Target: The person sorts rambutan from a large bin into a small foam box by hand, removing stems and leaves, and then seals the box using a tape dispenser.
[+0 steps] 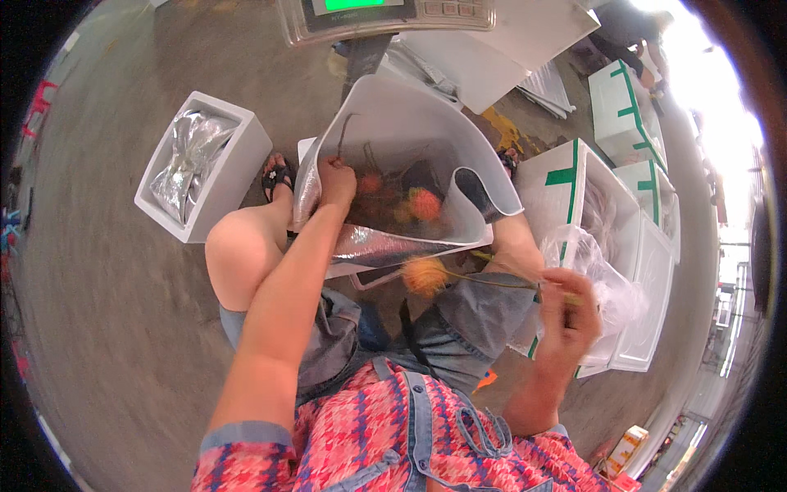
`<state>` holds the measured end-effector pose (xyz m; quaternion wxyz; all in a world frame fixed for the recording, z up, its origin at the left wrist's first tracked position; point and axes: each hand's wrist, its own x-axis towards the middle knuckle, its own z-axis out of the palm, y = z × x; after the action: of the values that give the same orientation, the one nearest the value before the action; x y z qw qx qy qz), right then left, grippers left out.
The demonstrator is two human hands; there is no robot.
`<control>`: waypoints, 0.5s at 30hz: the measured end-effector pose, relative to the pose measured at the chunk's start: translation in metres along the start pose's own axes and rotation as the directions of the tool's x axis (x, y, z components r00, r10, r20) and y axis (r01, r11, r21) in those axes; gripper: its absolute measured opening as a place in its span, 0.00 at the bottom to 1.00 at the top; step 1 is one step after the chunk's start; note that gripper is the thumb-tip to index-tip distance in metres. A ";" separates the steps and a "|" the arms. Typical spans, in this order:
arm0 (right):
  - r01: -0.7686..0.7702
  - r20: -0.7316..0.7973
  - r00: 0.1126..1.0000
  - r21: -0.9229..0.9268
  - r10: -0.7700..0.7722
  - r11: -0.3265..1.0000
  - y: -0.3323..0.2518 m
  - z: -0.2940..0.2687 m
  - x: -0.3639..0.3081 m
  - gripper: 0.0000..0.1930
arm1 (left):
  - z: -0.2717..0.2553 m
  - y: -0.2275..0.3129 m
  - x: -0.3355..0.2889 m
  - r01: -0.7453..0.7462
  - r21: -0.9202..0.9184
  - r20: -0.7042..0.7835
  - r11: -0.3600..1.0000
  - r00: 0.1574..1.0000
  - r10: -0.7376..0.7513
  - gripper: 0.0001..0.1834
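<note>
Between my knees stands a tall white bag with a silvery foil face (pixel 426 98), its mouth gaping. Several orange, round things (pixel 424 204) lie inside it among dark, blurred shapes. My left hand (pixel 334 182) reaches in at the bag's left wall with its fingers curled closed; a thin dark stem rises beside it, and what the fingers hold is hidden. My right hand (pixel 570 307), slightly blurred, pinches the thin stalk of an orange, round-headed, flower-like stem (pixel 425 276). Its head hangs just outside the bag's near edge, above my lap.
A white foam box (pixel 254 148) with a crumpled silver bag (pixel 193 160) stands at the left. To the right are green-taped foam boxes (pixel 551 176) and clear plastic wrap (pixel 602 283). A scale with a lit green display (pixel 352 3) sits ahead; another person (pixel 631 33) is far right.
</note>
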<state>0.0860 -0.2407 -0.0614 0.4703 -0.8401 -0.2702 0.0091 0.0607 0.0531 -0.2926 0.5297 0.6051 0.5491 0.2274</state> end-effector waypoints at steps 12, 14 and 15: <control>0.074 0.070 0.995 0.026 -0.075 0.997 -0.032 0.009 0.043 0.09 | -0.019 0.065 -0.060 -0.114 -0.559 0.513 0.821 0.730 0.451 0.10; 0.145 0.107 0.985 -0.057 -0.138 0.988 -0.024 0.022 0.060 0.08 | -0.027 0.075 -0.063 -0.094 -0.605 0.461 0.791 0.769 0.444 0.10; 0.214 0.108 0.973 -0.087 -0.204 0.973 -0.010 0.031 0.069 0.07 | -0.032 0.082 -0.065 -0.096 -0.623 0.418 0.776 0.798 0.435 0.10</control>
<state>0.1322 -0.1798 -0.0545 0.4129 -0.8276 -0.3802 -0.0125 0.0487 0.0204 -0.1885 0.7792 0.5303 0.1870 0.2769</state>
